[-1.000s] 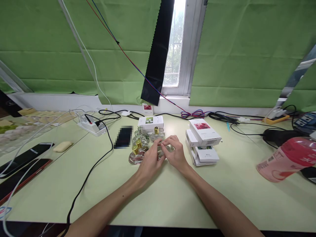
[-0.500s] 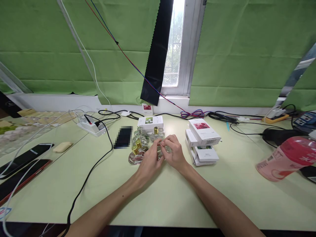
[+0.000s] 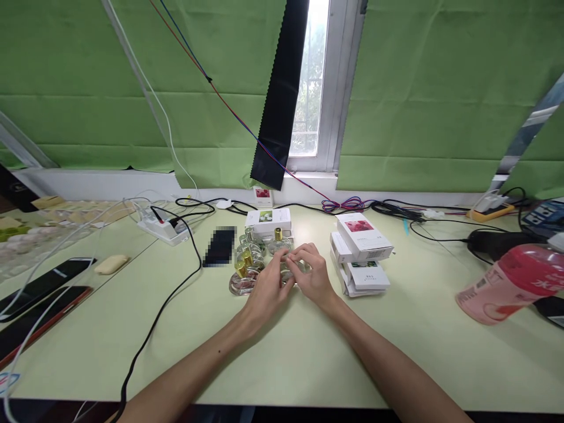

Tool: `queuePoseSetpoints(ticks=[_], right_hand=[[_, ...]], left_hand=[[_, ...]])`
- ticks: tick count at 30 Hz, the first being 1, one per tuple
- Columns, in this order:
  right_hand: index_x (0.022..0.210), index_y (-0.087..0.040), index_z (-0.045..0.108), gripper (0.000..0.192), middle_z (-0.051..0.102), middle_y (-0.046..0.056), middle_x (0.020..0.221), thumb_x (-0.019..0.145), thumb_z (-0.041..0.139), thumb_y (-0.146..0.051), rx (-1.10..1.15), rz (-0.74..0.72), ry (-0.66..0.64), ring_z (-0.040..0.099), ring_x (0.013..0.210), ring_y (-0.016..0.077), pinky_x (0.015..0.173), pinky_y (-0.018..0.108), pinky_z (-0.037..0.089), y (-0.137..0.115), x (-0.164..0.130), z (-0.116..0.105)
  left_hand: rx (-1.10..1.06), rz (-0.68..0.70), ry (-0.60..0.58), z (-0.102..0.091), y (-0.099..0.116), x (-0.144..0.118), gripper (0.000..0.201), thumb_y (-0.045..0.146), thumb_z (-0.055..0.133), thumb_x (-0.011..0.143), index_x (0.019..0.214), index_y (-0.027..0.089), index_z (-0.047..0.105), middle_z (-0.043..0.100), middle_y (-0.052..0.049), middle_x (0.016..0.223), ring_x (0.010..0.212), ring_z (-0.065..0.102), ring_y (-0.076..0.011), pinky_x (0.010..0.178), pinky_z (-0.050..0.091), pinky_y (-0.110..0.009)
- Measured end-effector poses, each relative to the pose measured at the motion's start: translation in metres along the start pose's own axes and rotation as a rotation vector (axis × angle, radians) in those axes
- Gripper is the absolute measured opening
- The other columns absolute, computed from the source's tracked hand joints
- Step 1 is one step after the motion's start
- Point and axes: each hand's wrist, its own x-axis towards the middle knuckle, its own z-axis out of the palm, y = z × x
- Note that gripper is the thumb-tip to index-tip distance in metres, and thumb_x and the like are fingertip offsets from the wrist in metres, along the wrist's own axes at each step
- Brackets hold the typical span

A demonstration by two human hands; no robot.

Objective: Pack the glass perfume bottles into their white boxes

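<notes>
My left hand (image 3: pixel 268 282) and my right hand (image 3: pixel 314 275) meet over the table, fingertips nearly together. Between them is a clear glass perfume bottle (image 3: pixel 286 274), mostly covered by my fingers. The left hand is closed round its side; the right thumb and fingers pinch at its top, where the cap cannot be made out. Just behind stands another perfume bottle with a gold cap (image 3: pixel 278 234). Several more perfume bottles (image 3: pixel 241 283) with gold or greenish caps stand in a row beside my left hand.
White boxes (image 3: pixel 363 238) are stacked right of my hands; another white box (image 3: pixel 268 222) lies behind the bottles. A black cable (image 3: pixel 165 302) crosses the table at left, near a dark pixelated rectangle (image 3: pixel 220 247). A pink-labelled drink bottle (image 3: pixel 497 288) lies at right.
The right hand's fingers have shifted very slightly at the top of the bottle. Otherwise both hands and the things on the table stay where they were.
</notes>
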Motion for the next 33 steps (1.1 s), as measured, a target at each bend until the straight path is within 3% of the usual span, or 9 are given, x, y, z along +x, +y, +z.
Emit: queuePoseSetpoints(ticks=[16, 23, 33], right_hand=[[0.071, -0.024, 0.049, 0.023, 0.053, 0.002, 0.076, 0.084, 0.054, -0.006, -0.154, -0.084, -0.01, 0.049, 0.08, 0.0209, 0.069, 0.034, 0.045, 0.001, 0.001, 0.0052], [0.075, -0.024, 0.052, 0.023, 0.057, 0.004, 0.08, 0.09, 0.055, -0.007, -0.129, -0.116, -0.012, 0.051, 0.083, 0.0213, 0.071, 0.034, 0.046, 0.0022, -0.0026, 0.0034], [0.073, -0.024, 0.055, 0.023, 0.061, 0.003, 0.078, 0.091, 0.058, -0.011, -0.069, -0.055, 0.019, 0.053, 0.082, 0.0209, 0.072, 0.035, 0.048, 0.0003, -0.0009, 0.0026]], left_hand=[[-0.015, 0.007, 0.0, 0.0012, -0.0024, -0.0005, 0.056, 0.013, 0.056, 0.084, 0.138, 0.02, 0.042, 0.065, -0.001, 0.088, 0.066, 0.058, -0.0153, 0.067, 0.046, -0.026], [-0.013, -0.017, -0.023, -0.0006, 0.0023, -0.0013, 0.052, 0.016, 0.055, 0.087, 0.137, 0.019, 0.042, 0.063, 0.0, 0.085, 0.066, 0.057, -0.0155, 0.067, 0.045, -0.027], [0.003, 0.004, 0.002, 0.001, 0.0003, -0.0006, 0.051, 0.018, 0.055, 0.087, 0.137, 0.018, 0.043, 0.061, 0.0, 0.082, 0.065, 0.057, -0.0156, 0.066, 0.045, -0.026]])
